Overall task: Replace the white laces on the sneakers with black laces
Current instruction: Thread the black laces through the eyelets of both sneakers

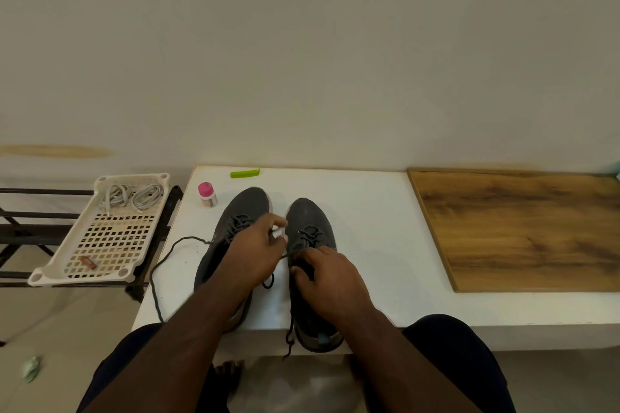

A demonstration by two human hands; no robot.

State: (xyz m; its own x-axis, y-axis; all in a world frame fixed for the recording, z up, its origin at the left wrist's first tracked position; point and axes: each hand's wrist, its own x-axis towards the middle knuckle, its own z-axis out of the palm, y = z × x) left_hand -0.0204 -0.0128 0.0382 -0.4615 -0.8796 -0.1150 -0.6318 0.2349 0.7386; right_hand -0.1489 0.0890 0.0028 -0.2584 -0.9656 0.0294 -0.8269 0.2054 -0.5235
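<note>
Two dark grey knit sneakers (268,245) stand on one white desk (369,228). Two black laces (161,275) are threaded in them. Two coiled white laces (132,196) lie in one cream perforated plastic tray (110,238). One pink-capped small bottle (207,194), one green plastic clip (245,173), one brown wooden board (523,228).

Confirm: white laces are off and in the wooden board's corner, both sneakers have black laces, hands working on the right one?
Not quite. The head view shows the white laces in the perforated plastic tray at left, not on the wooden board. The rest holds.
</note>
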